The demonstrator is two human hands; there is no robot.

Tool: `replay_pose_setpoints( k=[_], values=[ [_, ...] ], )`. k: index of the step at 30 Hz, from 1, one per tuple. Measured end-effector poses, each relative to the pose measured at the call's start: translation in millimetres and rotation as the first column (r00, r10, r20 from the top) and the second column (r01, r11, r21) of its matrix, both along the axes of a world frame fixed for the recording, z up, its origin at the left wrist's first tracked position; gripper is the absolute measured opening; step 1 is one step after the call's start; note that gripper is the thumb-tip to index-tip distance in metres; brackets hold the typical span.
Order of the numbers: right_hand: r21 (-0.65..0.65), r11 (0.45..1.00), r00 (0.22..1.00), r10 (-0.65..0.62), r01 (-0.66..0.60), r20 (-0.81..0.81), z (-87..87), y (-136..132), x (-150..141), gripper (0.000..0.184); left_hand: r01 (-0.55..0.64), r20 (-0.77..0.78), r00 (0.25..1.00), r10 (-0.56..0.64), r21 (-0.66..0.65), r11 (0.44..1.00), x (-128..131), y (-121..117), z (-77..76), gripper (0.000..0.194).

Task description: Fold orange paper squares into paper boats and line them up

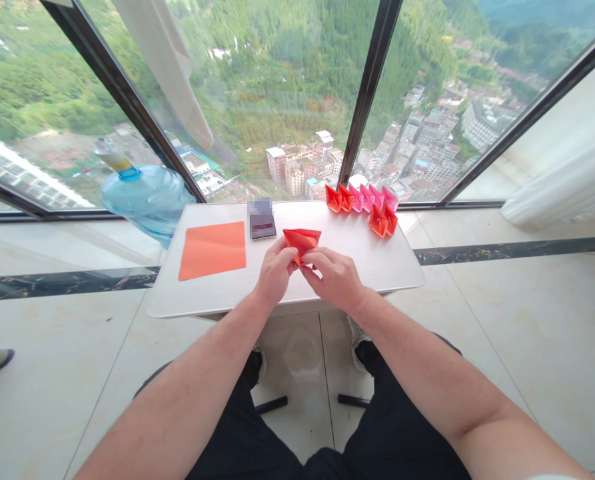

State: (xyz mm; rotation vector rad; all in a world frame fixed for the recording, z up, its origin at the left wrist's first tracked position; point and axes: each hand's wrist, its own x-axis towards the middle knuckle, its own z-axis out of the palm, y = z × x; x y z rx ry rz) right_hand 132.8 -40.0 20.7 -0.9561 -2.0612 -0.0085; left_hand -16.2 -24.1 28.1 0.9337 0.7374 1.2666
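Head view: folded red paper (302, 239) sits between both half-curled hands (276, 272) (338, 275), which pinch its lower part.

This is a room high up in a building, a home or an office; which of them cannot be told. Beyond the fingers (324, 255), large windows (257, 87) in dark frames (370, 87) look down on buildings (297, 170) and a green hillside (297, 40). A white curtain (567, 177) hangs well to their right, a big water jug (144, 197) stands to their left, and glossy tiles (522, 313) spread below, under a small table (222, 295).
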Motion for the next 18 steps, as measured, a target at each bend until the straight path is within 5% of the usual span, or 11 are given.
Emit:
replay_pose_setpoints(
  k=[18],
  values=[
    [0.119, 0.989, 0.996, -0.084, 0.086, -0.023, -2.0, -0.2, -1.6, 0.005, -0.012, 0.005, 1.000, 0.012, -0.028, 1.000, 2.0, -1.8, 0.7, 0.016]
  ],
)
